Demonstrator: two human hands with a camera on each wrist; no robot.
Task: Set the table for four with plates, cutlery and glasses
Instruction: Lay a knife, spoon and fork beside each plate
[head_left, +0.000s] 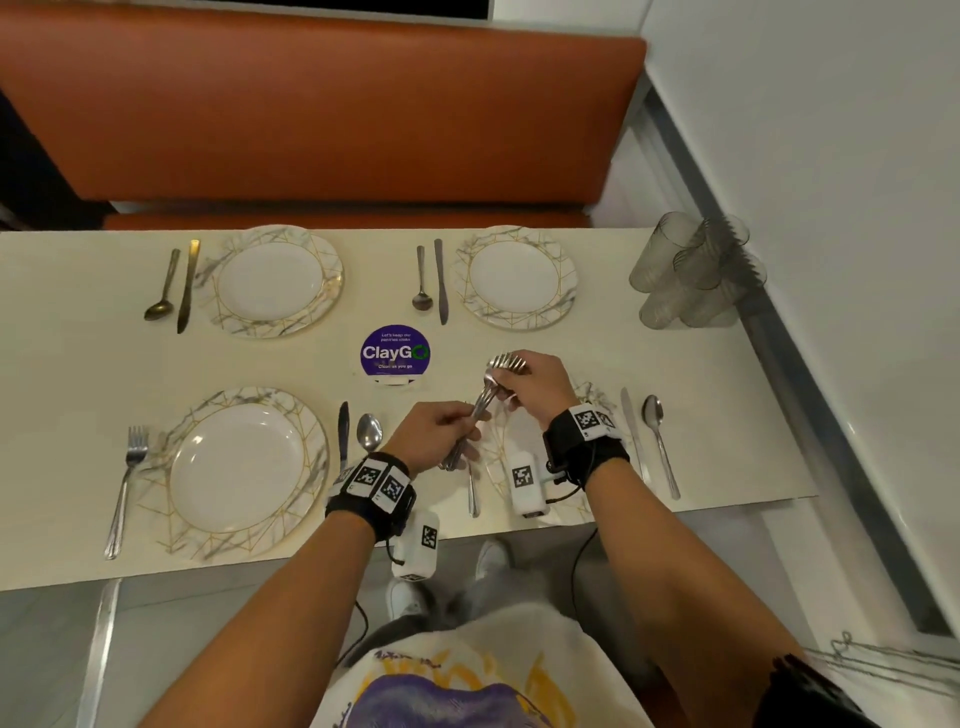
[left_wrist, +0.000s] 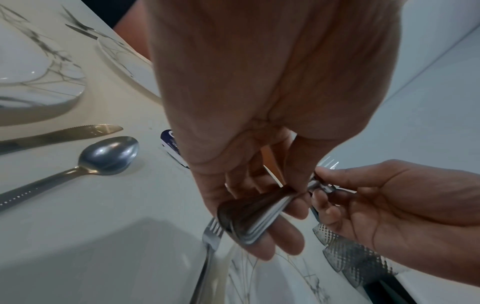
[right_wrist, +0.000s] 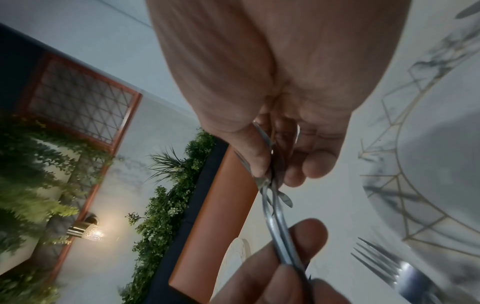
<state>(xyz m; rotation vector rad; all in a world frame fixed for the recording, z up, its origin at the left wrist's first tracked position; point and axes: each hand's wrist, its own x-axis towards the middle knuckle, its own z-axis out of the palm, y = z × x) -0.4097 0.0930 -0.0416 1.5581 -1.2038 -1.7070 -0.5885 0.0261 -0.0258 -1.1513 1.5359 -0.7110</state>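
I can't count the bundle of forks (head_left: 485, 397); my left hand (head_left: 434, 434) and right hand (head_left: 532, 387) cover its middle. My right wrist hides most of the near-right plate (head_left: 597, 397), and the stacked glasses (head_left: 693, 273) blur together.

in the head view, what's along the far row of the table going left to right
spoon → knife → plate → second spoon → second knife → second plate → cluster of glasses
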